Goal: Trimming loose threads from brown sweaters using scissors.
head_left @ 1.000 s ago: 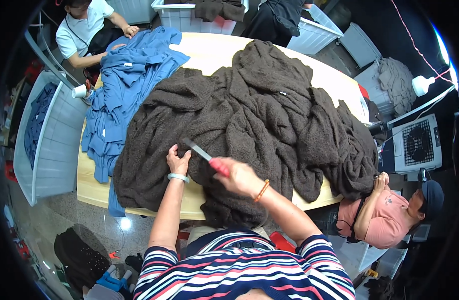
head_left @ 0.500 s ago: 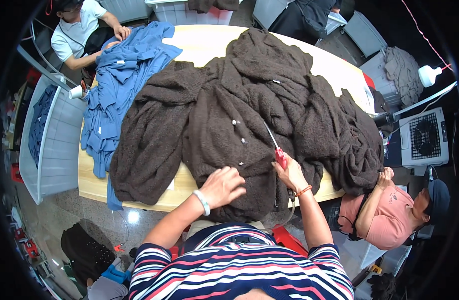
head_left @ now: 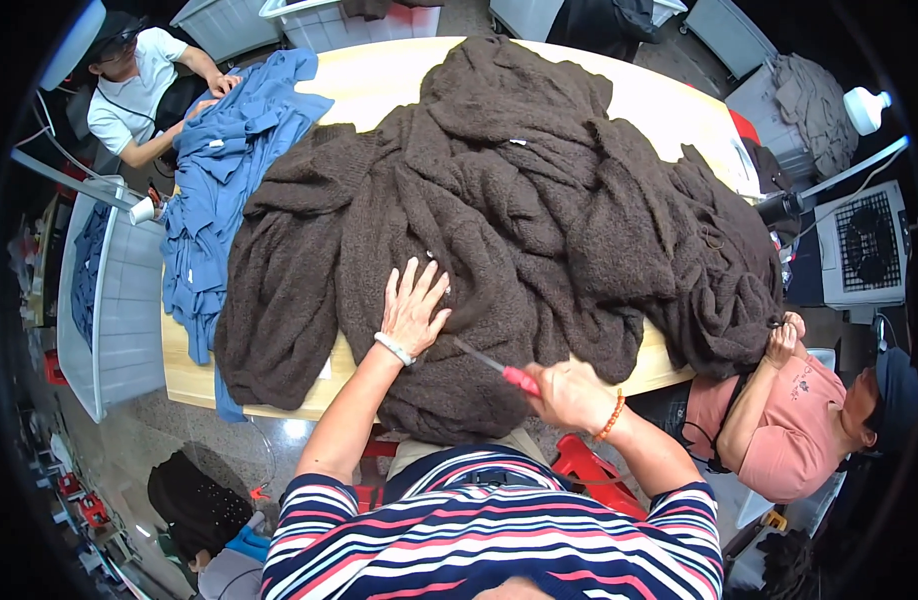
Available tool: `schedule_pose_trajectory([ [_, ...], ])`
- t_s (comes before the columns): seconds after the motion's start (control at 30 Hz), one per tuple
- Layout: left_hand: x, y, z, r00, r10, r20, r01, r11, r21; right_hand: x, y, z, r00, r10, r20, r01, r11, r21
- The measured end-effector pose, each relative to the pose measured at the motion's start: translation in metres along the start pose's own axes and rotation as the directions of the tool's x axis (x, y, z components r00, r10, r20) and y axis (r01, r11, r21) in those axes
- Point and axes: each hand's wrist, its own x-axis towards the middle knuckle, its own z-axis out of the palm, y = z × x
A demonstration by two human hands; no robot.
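A heap of dark brown knit garments (head_left: 539,200) covers the middle of the table. My left hand (head_left: 414,310) lies flat on the knit with its fingers spread, close beside a small pale button-like piece (head_left: 430,254). Gripped in my right hand (head_left: 576,398) is a red-handled tool (head_left: 521,380) with a long, thin metal shaft. The shaft points up and left over the near part of the knit, toward my left wrist. Whether its tip touches the cloth I cannot tell. My right hand is slightly blurred.
Blue garments (head_left: 219,160) lie at the table's left end, handled by a person (head_left: 144,90). Another person in pink (head_left: 779,430) holds the brown knit's right edge. A white bin (head_left: 129,310) stands left. The pale wooden table (head_left: 369,70) shows around the cloth.
My left hand has moved up and flattened on the knit, where several white pieces showed before. My right hand has come lower, and its tool has swung to point leftward.
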Motion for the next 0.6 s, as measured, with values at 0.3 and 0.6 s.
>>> schedule_pose_trajectory([
  [0.3,-0.012,-0.011,-0.005,0.995,-0.095,-0.040,0.082,0.962,-0.260,0.023,0.016,-0.012,0.999,-0.048,-0.022,0.047,0.998,-0.031],
  [0.6,0.069,-0.010,0.002,0.910,-0.405,-0.089,0.374,0.893,-0.249,0.036,0.002,-0.038,0.983,0.048,-0.178,-0.018,0.986,0.165],
])
